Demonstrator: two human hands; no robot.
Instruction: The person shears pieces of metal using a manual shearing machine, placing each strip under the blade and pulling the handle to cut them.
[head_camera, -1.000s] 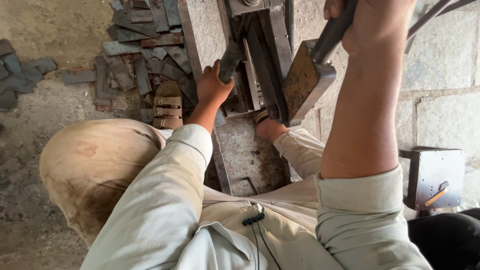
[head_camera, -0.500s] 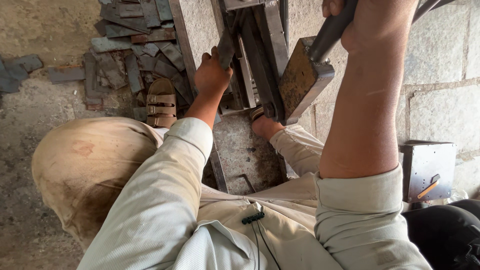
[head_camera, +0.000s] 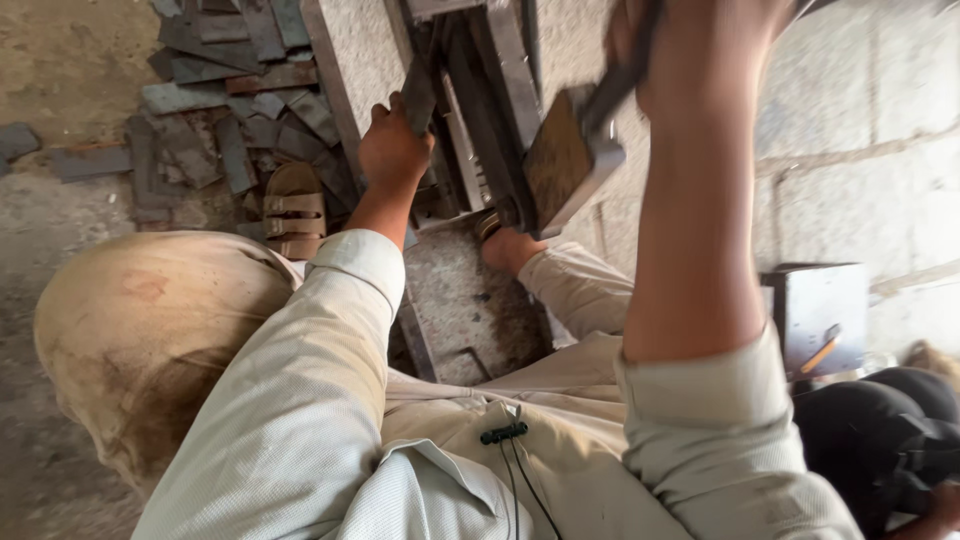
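Left hand (head_camera: 392, 150) closed on a stiff, heavy-looking metal strip (head_camera: 418, 95) at 12 o'clock; right hand (head_camera: 700, 40) clenches hammer (head_camera: 570, 160) handle.

no packages, labels, signs or screens

A heavy square-headed hammer (head_camera: 565, 160) raised, dark metal strip (head_camera: 420, 95) gripped upright.

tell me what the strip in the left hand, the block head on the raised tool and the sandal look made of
The strip gripped by the left hand looks like dull grey steel, flat and unpainted. The block head on the tool in the raised right hand seems to be metal too, with a brownish, rusty face and bright worn edges. The sandal appears to be tan leather or rubber; the straps leave it open.
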